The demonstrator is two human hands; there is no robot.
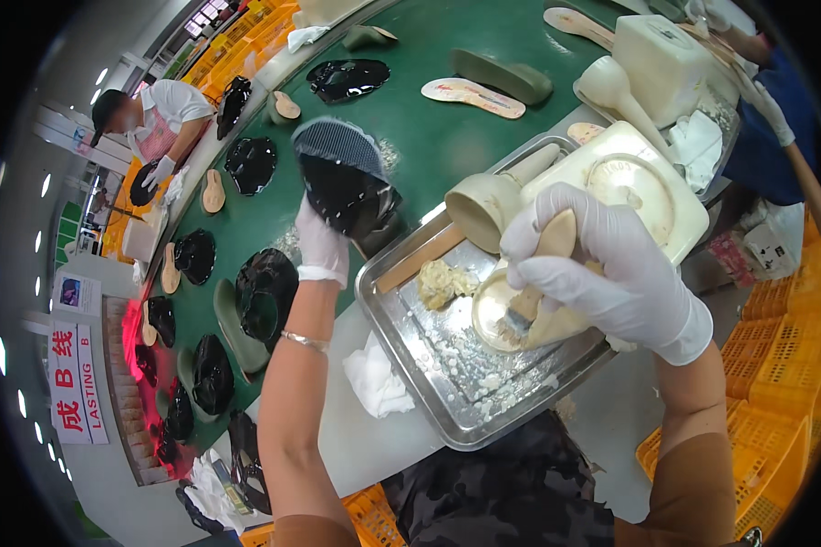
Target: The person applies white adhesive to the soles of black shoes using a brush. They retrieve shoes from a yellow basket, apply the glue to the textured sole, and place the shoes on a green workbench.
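My left hand (pixel 322 244), in a white glove, is closed round a glossy black shoe upper (pixel 342 187) with a ribbed grey patch at its top, held up over the green bench. My right hand (pixel 611 269), also gloved, grips the wooden handle of a brush (pixel 556 235). The brush's head points down into the mouth of a cream plastic cup (pixel 486 314) in a metal tray (pixel 470 433). Pale clotted paste (pixel 442 284) sits in the tray beside the cup. A cream scoop (pixel 480 211) rests across the tray's far side, next to a cream jug (pixel 675 196).
Black uppers (pixel 266 294), wooden-toned insoles (pixel 472 96) and olive shoe lasts (pixel 506 77) are spread along the green bench (pixel 410 68). A crumpled white cloth (pixel 377 376) lies near the tray. Yellow crates (pixel 766 392) stand at right. Co-workers are at far left and far right.
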